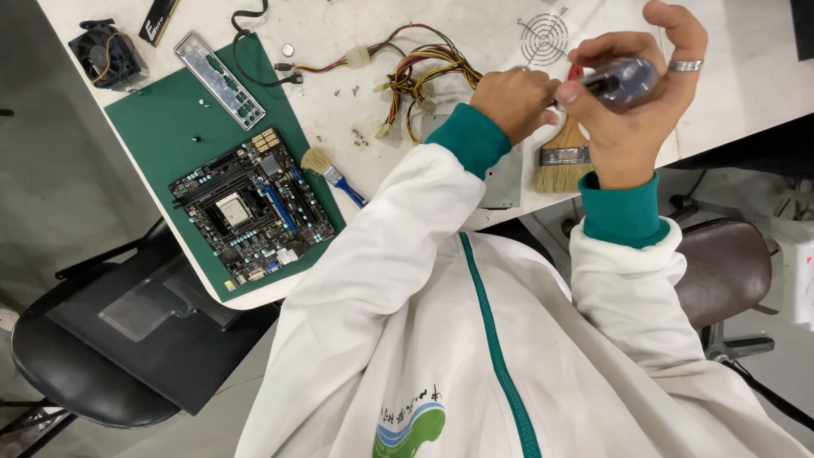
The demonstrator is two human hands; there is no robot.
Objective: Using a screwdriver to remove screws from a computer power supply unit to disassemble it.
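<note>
white sleeves (424,212) over pale worktable (339,110), 2 dark chairs (85,356) beside.

Computer repair workshop: bare motherboard (251,212), loose wiring (415,76), brushes, white workbench (339,34).

Landmark: the cutting mat (161,127) on the table (746,93). The motherboard (251,209) lies on the mat's near part, and the I/O shield plate (220,79) rests across its far edge. Left of the mat, at the table corner, sits a small fan (107,53), with a memory stick (158,19) just beyond the mat's far side. Right of the mat, touching its edge, lies a small brush (331,174). Further right of the mat spreads the wire bundle (415,72), then the left hand (513,102) and right hand (632,102) meeting around a screwdriver handle (623,80) above a wide brush (564,157); a fan grille (543,38) lies behind them
</note>
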